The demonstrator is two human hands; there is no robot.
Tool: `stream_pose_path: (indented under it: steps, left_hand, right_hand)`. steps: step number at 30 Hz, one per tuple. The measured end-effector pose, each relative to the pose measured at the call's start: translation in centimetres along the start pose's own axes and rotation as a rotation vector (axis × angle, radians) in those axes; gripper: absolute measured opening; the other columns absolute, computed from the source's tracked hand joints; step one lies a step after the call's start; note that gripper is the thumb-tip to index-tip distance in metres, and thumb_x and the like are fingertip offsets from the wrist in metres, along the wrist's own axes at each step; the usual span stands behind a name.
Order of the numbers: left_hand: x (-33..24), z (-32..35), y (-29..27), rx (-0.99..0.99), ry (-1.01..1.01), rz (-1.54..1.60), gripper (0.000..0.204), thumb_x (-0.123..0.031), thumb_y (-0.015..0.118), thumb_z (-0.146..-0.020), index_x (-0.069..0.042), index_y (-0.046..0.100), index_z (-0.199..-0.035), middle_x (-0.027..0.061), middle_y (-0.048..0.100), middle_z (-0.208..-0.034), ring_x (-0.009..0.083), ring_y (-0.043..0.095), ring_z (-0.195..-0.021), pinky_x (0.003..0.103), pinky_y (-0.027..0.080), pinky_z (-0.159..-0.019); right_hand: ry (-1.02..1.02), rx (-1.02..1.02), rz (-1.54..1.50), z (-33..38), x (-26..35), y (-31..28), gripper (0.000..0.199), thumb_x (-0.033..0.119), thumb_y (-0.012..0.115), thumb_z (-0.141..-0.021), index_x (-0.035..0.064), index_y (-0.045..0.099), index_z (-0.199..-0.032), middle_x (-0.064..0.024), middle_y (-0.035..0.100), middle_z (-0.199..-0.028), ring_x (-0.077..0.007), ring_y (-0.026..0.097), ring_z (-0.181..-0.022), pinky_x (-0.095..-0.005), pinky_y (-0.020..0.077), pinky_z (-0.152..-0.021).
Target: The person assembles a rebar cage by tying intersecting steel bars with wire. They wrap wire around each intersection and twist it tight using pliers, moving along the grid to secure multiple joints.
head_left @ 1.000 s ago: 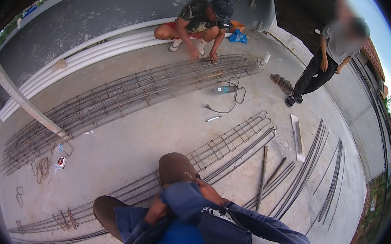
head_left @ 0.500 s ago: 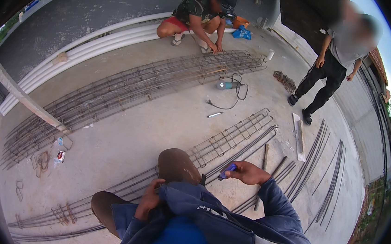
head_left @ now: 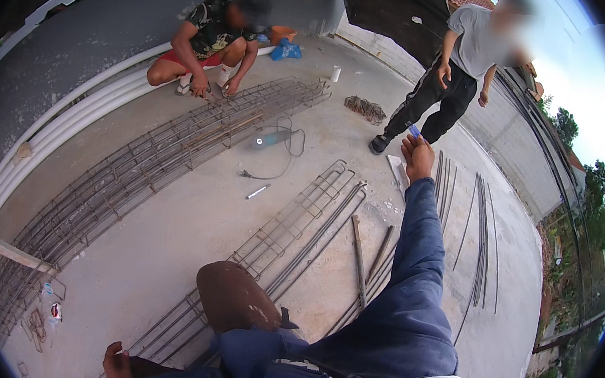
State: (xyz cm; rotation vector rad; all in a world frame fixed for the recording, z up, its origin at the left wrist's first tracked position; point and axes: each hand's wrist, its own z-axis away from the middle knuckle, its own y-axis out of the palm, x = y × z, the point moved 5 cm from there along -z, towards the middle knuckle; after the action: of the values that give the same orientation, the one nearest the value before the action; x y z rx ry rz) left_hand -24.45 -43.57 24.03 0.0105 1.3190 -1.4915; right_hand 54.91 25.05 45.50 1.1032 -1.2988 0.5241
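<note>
Head view, entry by position, from the hands outward. Right hand (head_left: 418, 154): arm stretched far forward in a blue sleeve, fingers closed around a small blue object (head_left: 413, 130) held up in the air above the concrete floor (head_left: 172, 199); kind of object too small to tell. Left hand (head_left: 116, 364): low at the lower edge, beside the near rebar cage (head_left: 292, 220); grip cannot be told. Judgement: a firm pinch and a steady arm suit the extended hold. Beyond: loose steel bars (head_left: 482, 233), angle grinder with cord (head_left: 272, 139), long rebar cage (head_left: 154, 154), one person crouching, one standing.
</note>
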Motion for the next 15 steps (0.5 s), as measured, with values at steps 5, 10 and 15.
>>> stream_pose_path:
  steps: [5, 10, 15]
  left_hand:
    - [-3.9, 0.7, -2.2, -0.106, -0.001, -0.016, 0.037, -0.015, 0.066, -0.106, 0.003, 0.067, -0.138, 0.0194, 0.072, -0.13, 0.0293, 0.068, -0.119, 0.04, 0.055, -0.102]
    - [-2.9, -3.2, -1.6, -0.081, 0.045, -0.13, 0.038, -0.021, 0.068, -0.107, 0.003, 0.068, -0.137, 0.0184, 0.073, -0.13, 0.0311, 0.067, -0.119, 0.04, 0.053, -0.104]
    - [-0.7, -8.7, 3.0, -0.075, 0.117, -0.106, 0.033, -0.006, 0.08, -0.093, -0.001, 0.072, -0.124, 0.0167, 0.075, -0.117, 0.0248, 0.076, -0.095, 0.036, 0.061, -0.077]
  right_hand:
    - [-0.195, -0.175, 0.05, -7.9, 3.4, -2.7, 0.028, 0.018, 0.068, -0.109, -0.0009, 0.064, -0.13, -0.0082, 0.073, -0.102, -0.0165, 0.072, -0.084, -0.0287, 0.0604, -0.069]
    - [-0.365, -0.236, 0.055, -12.6, 5.8, -1.2, 0.034, 0.017, 0.074, -0.105, -0.0031, 0.057, -0.127, -0.0137, 0.077, -0.105, -0.019, 0.077, -0.084, -0.0286, 0.06, -0.067]
    - [-0.344, -0.208, 0.157, -18.9, 4.0, -1.2, 0.037, 0.021, 0.072, -0.106, -0.006, 0.061, -0.129, -0.0126, 0.079, -0.106, -0.0182, 0.078, -0.085, -0.0269, 0.0605, -0.069]
